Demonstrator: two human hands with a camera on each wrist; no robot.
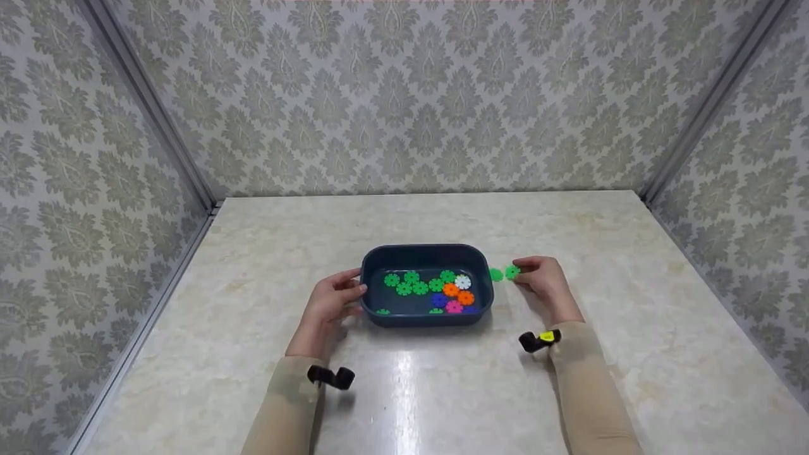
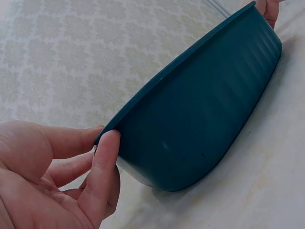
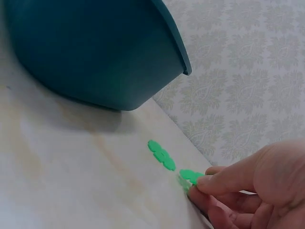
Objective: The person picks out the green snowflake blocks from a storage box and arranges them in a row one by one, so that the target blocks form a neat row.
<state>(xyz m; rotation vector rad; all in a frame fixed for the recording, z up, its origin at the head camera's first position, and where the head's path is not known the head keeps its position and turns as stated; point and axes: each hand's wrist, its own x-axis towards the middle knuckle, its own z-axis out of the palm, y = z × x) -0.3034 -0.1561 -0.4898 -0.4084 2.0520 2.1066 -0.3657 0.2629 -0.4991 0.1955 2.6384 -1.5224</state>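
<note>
A dark blue-green plastic basin [image 1: 417, 321] stands on the table, holding several flower-shaped plastic discs, among them green discs [image 1: 419, 288], orange discs [image 1: 466, 297], a white disc [image 1: 462, 282] and a pink disc [image 1: 454, 306]. My left hand [image 1: 330, 298] grips the basin's left end, thumb and fingers at the rim [image 2: 176, 67]. To the right of the basin, my right hand [image 1: 545, 281] pinches a green flower-shaped disc [image 3: 190, 175] between thumb and fingers, low over the table. Between that disc and the basin lies another green piece [image 3: 162, 155].
The pale marbled table [image 1: 253, 253] reaches back to a patterned wall [image 1: 404, 126]. Patterned side panels with grey frame posts [image 1: 152, 107] stand left and right. Black wrist-worn devices [image 1: 539, 340] sit on both sleeves.
</note>
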